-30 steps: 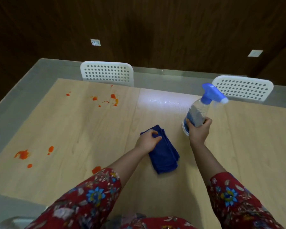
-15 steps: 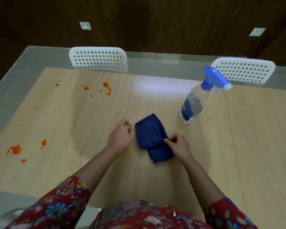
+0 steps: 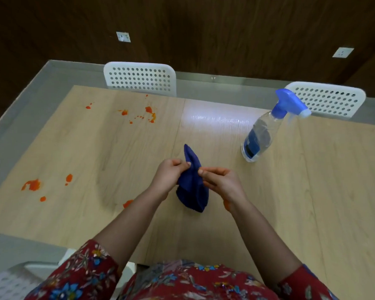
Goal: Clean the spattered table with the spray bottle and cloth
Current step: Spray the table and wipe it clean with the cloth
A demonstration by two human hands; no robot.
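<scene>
A dark blue cloth [image 3: 192, 191] is lifted off the wooden table [image 3: 312, 191], bunched between my two hands. My left hand [image 3: 168, 175] pinches its left side and my right hand [image 3: 220, 180] pinches its right side. The clear spray bottle [image 3: 262, 135] with a blue trigger head stands upright on the table, to the right of and beyond my hands, untouched. Orange spatters lie at the far left [image 3: 148, 112], at the near left [image 3: 31, 185] and just under my forearms [image 3: 127, 203].
Two white perforated chair backs stand at the table's far edge, one at the left [image 3: 140, 77] and one at the right [image 3: 327, 100]. Another white chair [image 3: 13, 280] shows at the lower left. A dark wood wall lies beyond.
My right hand let go of the spray bottle, which now stands alone. Both hands took hold of the cloth and raised it off the table.
</scene>
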